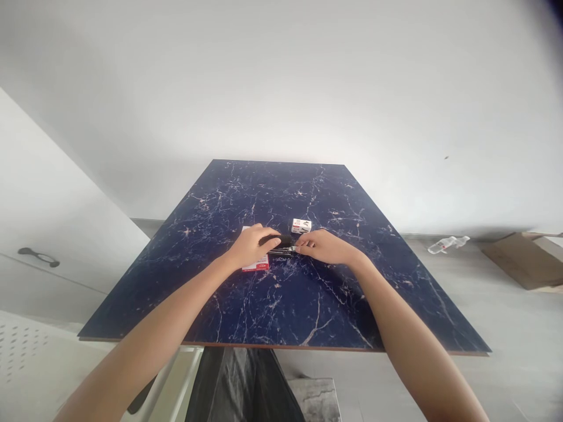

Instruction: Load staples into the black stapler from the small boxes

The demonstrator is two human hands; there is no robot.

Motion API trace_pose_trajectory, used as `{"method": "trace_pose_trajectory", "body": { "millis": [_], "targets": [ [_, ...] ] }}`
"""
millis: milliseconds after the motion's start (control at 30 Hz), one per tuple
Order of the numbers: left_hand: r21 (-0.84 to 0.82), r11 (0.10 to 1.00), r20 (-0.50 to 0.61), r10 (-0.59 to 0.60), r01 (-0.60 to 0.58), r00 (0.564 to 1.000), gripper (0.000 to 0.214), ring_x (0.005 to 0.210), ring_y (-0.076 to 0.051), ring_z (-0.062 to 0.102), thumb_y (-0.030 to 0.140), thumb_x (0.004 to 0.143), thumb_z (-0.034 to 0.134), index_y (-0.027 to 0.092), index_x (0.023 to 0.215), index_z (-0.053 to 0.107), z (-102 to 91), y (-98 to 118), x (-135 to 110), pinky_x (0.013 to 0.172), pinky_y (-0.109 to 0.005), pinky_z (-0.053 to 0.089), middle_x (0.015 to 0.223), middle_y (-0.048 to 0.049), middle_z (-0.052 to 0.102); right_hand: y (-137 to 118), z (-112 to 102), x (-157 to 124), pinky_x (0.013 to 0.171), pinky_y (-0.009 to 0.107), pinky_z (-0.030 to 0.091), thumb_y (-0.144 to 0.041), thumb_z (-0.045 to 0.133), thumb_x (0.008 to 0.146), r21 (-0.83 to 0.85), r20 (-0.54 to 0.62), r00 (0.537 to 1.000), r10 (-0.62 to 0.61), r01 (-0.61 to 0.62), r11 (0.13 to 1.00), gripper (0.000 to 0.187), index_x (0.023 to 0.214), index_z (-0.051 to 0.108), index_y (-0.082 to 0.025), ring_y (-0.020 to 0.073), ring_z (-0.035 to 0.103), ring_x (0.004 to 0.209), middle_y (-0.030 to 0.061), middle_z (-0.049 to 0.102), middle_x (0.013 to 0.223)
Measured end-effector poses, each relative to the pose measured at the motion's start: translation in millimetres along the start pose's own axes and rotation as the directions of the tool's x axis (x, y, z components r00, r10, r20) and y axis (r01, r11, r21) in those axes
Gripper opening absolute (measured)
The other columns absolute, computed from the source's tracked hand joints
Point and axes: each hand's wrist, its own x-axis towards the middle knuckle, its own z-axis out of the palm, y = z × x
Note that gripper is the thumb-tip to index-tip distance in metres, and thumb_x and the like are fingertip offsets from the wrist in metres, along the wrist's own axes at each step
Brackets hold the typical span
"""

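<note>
Around the middle of the table, my left hand (255, 243) is closed on a black stapler (285, 240), thumb and fingers at its left end. The stapler looks opened, with its metal staple channel (281, 252) showing below the black top. My right hand (319, 245) pinches at the stapler's right end, where a small silvery piece (292, 248), seemingly a strip of staples, shows at the fingertips. A red and white card package (255, 266) lies flat, partly covered by my left hand. Just beyond my right hand sits a small white and red staple box (301, 225).
The dark blue marble-patterned table (281, 305) stands against a white wall (281, 82). On the floor at the right lie a clear plastic bottle (442, 245) and a brown cardboard box (523, 261). A white cabinet with a dark handle (38, 257) is at the left.
</note>
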Motion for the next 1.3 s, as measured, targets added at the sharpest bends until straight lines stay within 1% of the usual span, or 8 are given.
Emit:
{"method": "trace_pose_trajectory", "body": {
  "millis": [133, 333, 567, 667, 867, 1000, 1133, 1300],
  "targets": [
    [0.001, 1.0, 0.0, 0.008, -0.008, 1.0, 0.043, 0.082, -0.02, 0.06, 0.053, 0.101, 0.045, 0.024, 0.115, 0.073, 0.3, -0.9, 0.7, 0.071, -0.033, 0.044, 0.092, -0.0055, 0.069, 2.1, -0.8, 2.3, 0.077, 0.031, 0.049, -0.049, 0.055, 0.095, 0.035, -0.015, 1.0, 0.027, -0.027, 0.999, 0.032, 0.102, 0.074, -0.023, 0.0206, 0.068, 0.087, 0.0049, 0.075, 0.103],
    [0.014, 1.0, 0.021, 0.02, -0.02, 1.0, 0.046, 0.084, -0.021, 0.06, 0.055, 0.102, 0.042, 0.024, 0.116, 0.072, 1.9, -4.9, 1.1, 0.072, -0.034, 0.045, 0.094, -0.0066, 0.071, 2.2, -1.6, 2.8, 0.074, 0.03, 0.047, -0.045, 0.054, 0.095, 0.055, -0.051, 0.997, 0.051, -0.048, 0.997, 0.031, 0.101, 0.073, -0.022, 0.0192, 0.066, 0.083, 0.0047, 0.074, 0.1],
    [0.021, 0.999, 0.021, 0.025, -0.026, 0.999, 0.045, 0.086, -0.022, 0.061, 0.054, 0.102, 0.043, 0.023, 0.117, 0.072, 1.6, -4.8, 0.4, 0.074, -0.035, 0.046, 0.097, -0.0067, 0.071, -6.8, -3.2, 0.0, 0.072, 0.029, 0.044, -0.043, 0.05, 0.097, 0.064, -0.129, 0.991, 0.028, -0.02, 0.998, 0.033, 0.1, 0.076, -0.023, 0.0163, 0.063, 0.075, 0.0019, 0.075, 0.094],
    [0.027, 0.999, 0.021, 0.023, -0.024, 1.0, 0.046, 0.086, -0.022, 0.061, 0.054, 0.102, 0.042, 0.023, 0.118, 0.072, 1.2, -4.8, 0.5, 0.074, -0.035, 0.046, 0.097, -0.0073, 0.071, -9.6, -2.7, -0.6, 0.071, 0.029, 0.045, -0.044, 0.051, 0.097, 0.052, -0.122, 0.992, 0.016, -0.009, 0.999, 0.033, 0.096, 0.077, -0.024, 0.0164, 0.063, 0.075, 0.0013, 0.075, 0.094],
    [0.028, 0.999, 0.03, 0.027, -0.028, 0.999, 0.047, 0.085, -0.021, 0.06, 0.055, 0.102, 0.04, 0.022, 0.118, 0.071, -0.2, -4.0, 0.2, 0.072, -0.034, 0.046, 0.096, -0.0073, 0.07, -11.8, 0.6, -0.8, 0.079, 0.031, 0.049, -0.042, 0.056, 0.095, 0.006, -0.113, 0.994, -0.001, 0.002, 1.0, 0.028, 0.096, 0.078, -0.026, 0.0189, 0.068, 0.084, 0.0013, 0.076, 0.098],
    [0.034, 0.999, 0.03, 0.027, -0.028, 0.999, 0.047, 0.085, -0.021, 0.06, 0.055, 0.102, 0.041, 0.022, 0.118, 0.071, 0.1, -4.2, 0.3, 0.072, -0.034, 0.045, 0.096, -0.0073, 0.07, -14.1, 0.0, -1.9, 0.079, 0.031, 0.051, -0.043, 0.059, 0.093, 0.017, -0.105, 0.994, 0.012, -0.01, 1.0, 0.025, 0.099, 0.076, -0.026, 0.0203, 0.069, 0.087, 0.0024, 0.076, 0.097],
    [0.035, 0.999, 0.026, 0.034, -0.035, 0.999, 0.047, 0.087, -0.022, 0.06, 0.054, 0.102, 0.041, 0.022, 0.118, 0.071, 1.7, -5.1, 0.2, 0.073, -0.034, 0.045, 0.097, -0.0075, 0.071, -14.3, -1.2, -2.6, 0.079, 0.032, 0.052, -0.043, 0.061, 0.092, 0.0, -0.109, 0.993, 0.036, -0.036, 0.999, 0.024, 0.097, 0.077, -0.026, 0.0213, 0.069, 0.088, 0.0028, 0.076, 0.097],
    [0.029, 0.999, 0.041, 0.031, -0.033, 0.999, 0.048, 0.086, -0.022, 0.059, 0.055, 0.102, 0.039, 0.022, 0.119, 0.071, 1.4, -5.6, 0.4, 0.071, -0.034, 0.045, 0.098, -0.0082, 0.07, -12.0, -2.4, -4.3, 0.077, 0.032, 0.054, -0.041, 0.069, 0.086, -0.009, -0.07, 0.997, 0.04, -0.04, 0.999, 0.026, 0.107, 0.078, -0.028, 0.022, 0.069, 0.09, 0.0032, 0.076, 0.103]
  ]
}}
